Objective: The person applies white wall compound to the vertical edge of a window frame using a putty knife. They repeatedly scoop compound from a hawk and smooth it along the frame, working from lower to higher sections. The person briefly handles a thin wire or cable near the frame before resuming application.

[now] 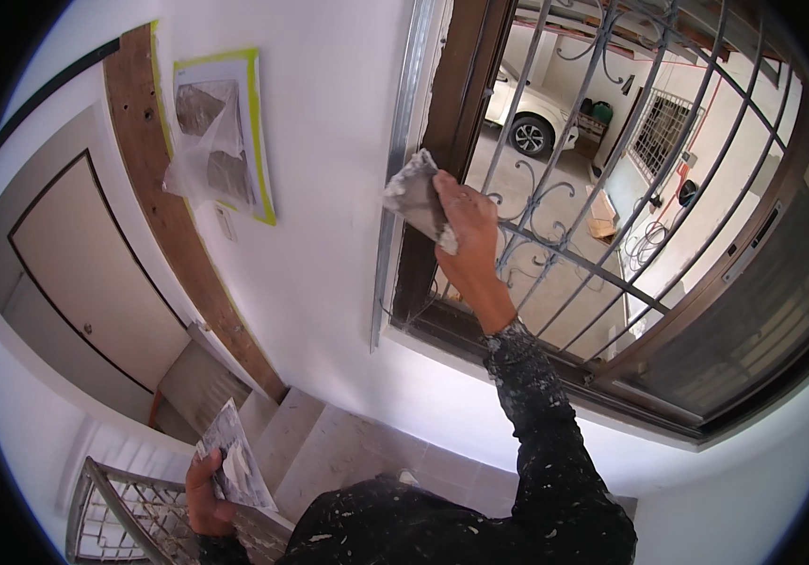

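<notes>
My right hand [470, 226] is closed round a wide putty knife [418, 196] with white putty caked along its edge. Its blade lies over the grey metal corner strip [408, 94] where the white wall meets the brown window frame [414, 282]; whether it presses on the strip I cannot tell. Low on the left, my left hand [205, 499] grips a flat, putty-smeared spreader plate [226, 438]. A lump of white putty [238, 465] sits on that plate. Splashes of white mark my black sleeve.
A curled iron grille [555, 250] fills the window, with a white car [541, 118] beyond. On the wall hangs a plastic-covered picture [258, 122] edged with yellow-green tape, beside a wooden beam [145, 122]. Stairs [315, 443] and a metal railing [122, 504] lie below, a door [94, 273] at left.
</notes>
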Demonstrator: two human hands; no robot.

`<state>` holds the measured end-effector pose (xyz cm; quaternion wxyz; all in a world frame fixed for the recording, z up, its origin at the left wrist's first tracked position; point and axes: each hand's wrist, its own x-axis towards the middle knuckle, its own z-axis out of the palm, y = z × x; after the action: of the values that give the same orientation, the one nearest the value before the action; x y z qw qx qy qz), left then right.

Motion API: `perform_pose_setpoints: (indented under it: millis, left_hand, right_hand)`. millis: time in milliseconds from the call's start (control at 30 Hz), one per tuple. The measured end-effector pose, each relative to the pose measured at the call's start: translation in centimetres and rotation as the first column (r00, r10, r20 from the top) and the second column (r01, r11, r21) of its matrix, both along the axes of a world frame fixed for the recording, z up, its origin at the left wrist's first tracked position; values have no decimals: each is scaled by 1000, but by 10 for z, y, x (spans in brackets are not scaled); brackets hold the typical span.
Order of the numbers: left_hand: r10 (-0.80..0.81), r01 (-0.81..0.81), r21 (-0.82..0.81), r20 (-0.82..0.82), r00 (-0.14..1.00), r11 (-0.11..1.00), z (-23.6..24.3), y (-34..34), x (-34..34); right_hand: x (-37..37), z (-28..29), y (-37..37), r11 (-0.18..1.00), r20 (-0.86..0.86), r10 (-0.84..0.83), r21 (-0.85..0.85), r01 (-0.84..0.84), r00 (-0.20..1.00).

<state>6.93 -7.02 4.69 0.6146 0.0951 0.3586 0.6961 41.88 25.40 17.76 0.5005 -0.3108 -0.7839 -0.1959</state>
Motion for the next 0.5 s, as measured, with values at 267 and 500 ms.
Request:
perform_pose_setpoints:
  millis: [267,500]
  left_hand:
    - [14,-16,50,22,1000,999,0,-1,0]
    - [14,-9,116,-47,999,993,-3,-2,-4]
  right_hand:
    - [-10,117,30,970,-112,51,242,-23,992]
    - [-26,144,45,976,-145,30,217,2,989]
